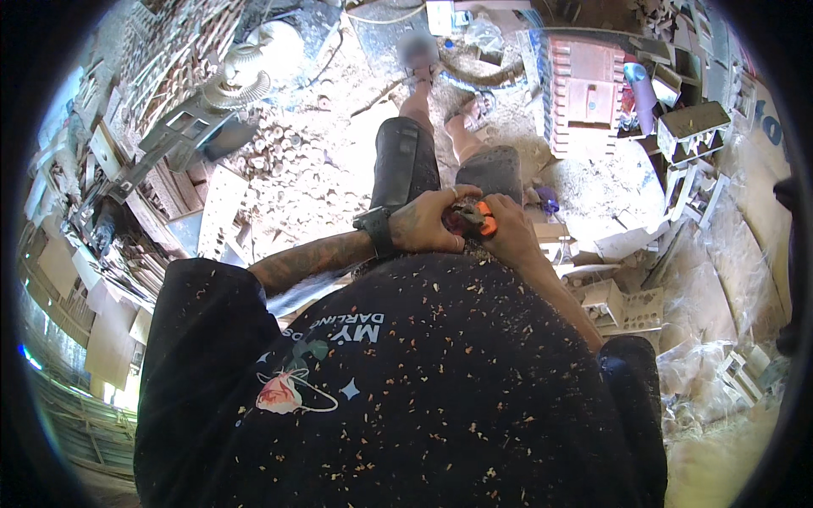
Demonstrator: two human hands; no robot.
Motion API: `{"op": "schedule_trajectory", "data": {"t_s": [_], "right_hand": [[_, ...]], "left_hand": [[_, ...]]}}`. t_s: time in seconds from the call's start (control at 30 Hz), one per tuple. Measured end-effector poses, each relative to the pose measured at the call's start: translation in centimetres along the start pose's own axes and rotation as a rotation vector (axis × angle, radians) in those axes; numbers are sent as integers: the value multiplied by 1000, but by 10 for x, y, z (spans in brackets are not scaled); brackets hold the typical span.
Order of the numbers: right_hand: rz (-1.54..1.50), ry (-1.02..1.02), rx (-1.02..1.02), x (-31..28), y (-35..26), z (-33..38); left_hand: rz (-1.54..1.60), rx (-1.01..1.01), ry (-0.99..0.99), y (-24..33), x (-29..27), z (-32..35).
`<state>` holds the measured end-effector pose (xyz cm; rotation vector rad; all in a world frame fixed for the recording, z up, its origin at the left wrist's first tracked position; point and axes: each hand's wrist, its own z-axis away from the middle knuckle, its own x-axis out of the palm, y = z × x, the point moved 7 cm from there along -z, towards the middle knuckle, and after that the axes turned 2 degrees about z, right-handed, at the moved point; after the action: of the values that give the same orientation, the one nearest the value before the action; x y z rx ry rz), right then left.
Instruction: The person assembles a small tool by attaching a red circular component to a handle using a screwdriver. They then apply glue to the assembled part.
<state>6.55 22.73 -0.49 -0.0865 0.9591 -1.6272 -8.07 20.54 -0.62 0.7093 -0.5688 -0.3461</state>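
My left hand (421, 222), with a dark watch on its wrist, is close in front of my belly. Its fingers and thumb curl round a small dark reddish-brown piece (460, 222), which the hand partly hides. Pressed up against that piece from the other side, my right hand (510, 229) is closed on a small tool with bright orange parts (488, 218). Its exact kind cannot be made out. Both hands meet between my thighs and the hem of my dark shirt (440, 356), which is sprinkled with pale wood shavings.
Many small round pieces (284, 157) lie among shavings on the floor ahead. A fan (241, 76) stands at the far left near stacked wooden strips (174, 51). To the right are a reddish slatted rack (589, 63), a purple bottle (641, 97) and a small wooden box (694, 123).
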Motion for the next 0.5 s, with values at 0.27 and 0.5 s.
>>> {"op": "schedule_trajectory", "data": {"t_s": [0.27,0.5], "right_hand": [[6,-100,103,-1,22,-1],[19,-84,309,-11,24,-3]], "left_hand": [[7,-41,253,-4,7,-12],[-237,-122,615,0,-1,-28]]}}
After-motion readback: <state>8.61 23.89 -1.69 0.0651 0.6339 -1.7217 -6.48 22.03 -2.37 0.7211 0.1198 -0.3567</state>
